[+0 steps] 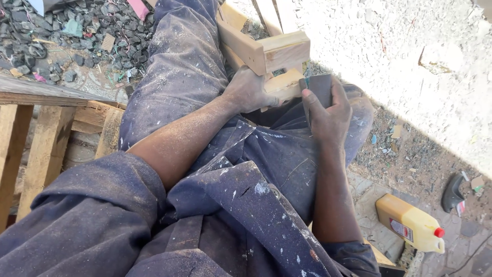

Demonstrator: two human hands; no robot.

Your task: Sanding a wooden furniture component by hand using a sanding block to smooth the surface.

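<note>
I sit in dusty blue work clothes with a pale wooden frame (266, 51) resting on my lap. My left hand (249, 91) grips the end of one of its wooden bars from the left. My right hand (328, 110) holds a dark folded sheet of sandpaper (321, 87) against the end of that bar. A second bar of the frame juts out just above both hands.
A rough wooden bench or pallet (46, 128) stands at my left. A yellow plastic jug with a red cap (410, 224) lies on the ground at lower right, near a black object (453, 192). Gravel and litter cover the ground; a pale rough wall runs at right.
</note>
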